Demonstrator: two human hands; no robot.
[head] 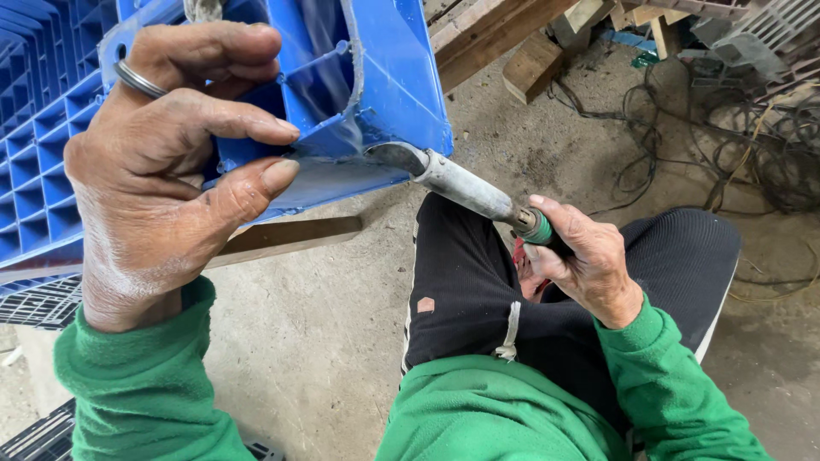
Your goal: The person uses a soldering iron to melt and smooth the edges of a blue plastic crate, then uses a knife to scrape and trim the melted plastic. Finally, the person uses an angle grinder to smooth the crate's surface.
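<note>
— Right, from my seat here: my left hand (pixel 171 171) is closed on the broken edge of the blue plastic crate (pixel 376 77), thumb underneath, fingers curled over the rim, a ring on one finger. The crate sits tilted at the top left, its corner hanging just above my knee.

— And the other hand?

— My right hand (pixel 581 265) is wrapped tight round the green-banded grip of the metal iron (pixel 465 188). Its curved tip (pixel 395 158) rests right on the grey seam along the crate's lower edge.

— How would you keep that pass clean?

— I'd judge it wants a steady pinch from the left so the split edges stay flush, and the tip drawn slowly along the seam, flat rather than digging in. My thumb is near the tip, so I'd mind that gap.

— Any labels or packages about?

— None that I can make out. Behind are wooden offcuts (pixel 530 64), a tangle of dark wires (pixel 726 145) on the concrete floor (pixel 342 341), and a wooden slat (pixel 290 239) under the crate. A pale grille-like piece shows at the top right; no marking is visible on it.
</note>
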